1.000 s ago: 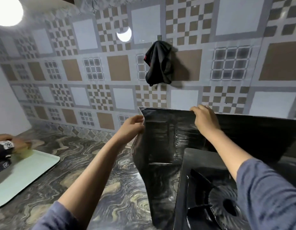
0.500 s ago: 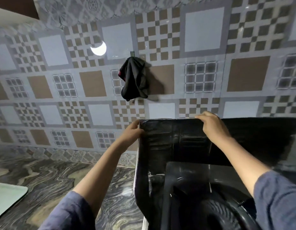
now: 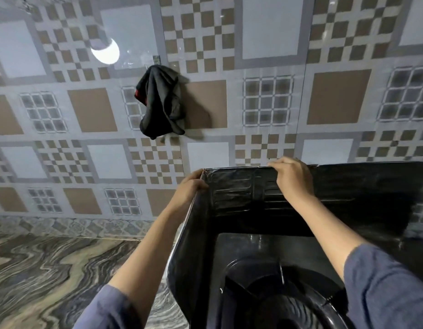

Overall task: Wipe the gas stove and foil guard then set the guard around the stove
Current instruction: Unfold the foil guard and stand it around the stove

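The dark, glossy foil guard (image 3: 239, 198) stands upright around the back and left side of the black gas stove (image 3: 257, 262). My left hand (image 3: 189, 188) grips the guard's top edge at its back-left corner fold. Along the back panel's top edge, my right hand (image 3: 292, 179) pinches the foil. The stove's burner and pan support (image 3: 284, 302) show at the bottom right, partly hidden by my right sleeve.
A dark cloth (image 3: 161, 103) hangs from a hook on the patterned tiled wall (image 3: 267, 67) above the guard. The marbled countertop (image 3: 51, 276) stretches to the left. A light reflection (image 3: 106, 52) glares on the tiles.
The view has swung right and closer to the stove. The guard's left panel has folded squarer beside the stove, and both hands keep their grip on its top edge.
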Motion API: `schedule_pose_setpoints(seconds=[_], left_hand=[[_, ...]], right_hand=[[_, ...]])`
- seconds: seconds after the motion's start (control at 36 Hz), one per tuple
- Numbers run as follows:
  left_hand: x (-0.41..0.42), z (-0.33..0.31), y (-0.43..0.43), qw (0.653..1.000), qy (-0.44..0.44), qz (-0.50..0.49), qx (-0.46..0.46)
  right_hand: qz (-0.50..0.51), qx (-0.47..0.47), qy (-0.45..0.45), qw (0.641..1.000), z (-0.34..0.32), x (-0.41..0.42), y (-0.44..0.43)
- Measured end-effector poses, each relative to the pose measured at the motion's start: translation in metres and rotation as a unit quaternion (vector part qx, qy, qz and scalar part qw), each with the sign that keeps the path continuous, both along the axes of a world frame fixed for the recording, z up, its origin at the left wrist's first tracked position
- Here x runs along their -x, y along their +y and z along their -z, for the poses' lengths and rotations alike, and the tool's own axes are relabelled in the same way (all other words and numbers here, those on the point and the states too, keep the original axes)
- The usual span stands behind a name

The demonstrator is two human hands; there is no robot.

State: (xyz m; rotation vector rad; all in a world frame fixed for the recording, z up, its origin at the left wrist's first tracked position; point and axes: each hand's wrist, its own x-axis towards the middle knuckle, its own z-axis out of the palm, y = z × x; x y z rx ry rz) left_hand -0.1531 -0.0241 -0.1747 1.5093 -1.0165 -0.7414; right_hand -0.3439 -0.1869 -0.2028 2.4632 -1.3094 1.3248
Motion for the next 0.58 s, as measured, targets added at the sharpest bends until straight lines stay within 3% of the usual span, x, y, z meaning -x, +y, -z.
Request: schedule_pose_setpoints(seconds=[0.17, 0.44, 0.58], left_hand=[[0.012, -0.003, -0.014, 1.0, 0.001, -0.002, 0.028], [0.007, 0.001, -0.034, 0.999, -0.007, -0.029, 0.043], [0.002, 0.002, -0.041, 0.998, 0.025, -0.035, 0.044]], right_hand=[[0.016, 0.034, -0.063, 0.997, -0.001, 0.0, -0.003], [0.029, 0.002, -0.121, 0.992, 0.0, -0.006, -0.012], [0.045, 0.021, -0.098, 0.994, -0.001, -0.004, -0.017]])
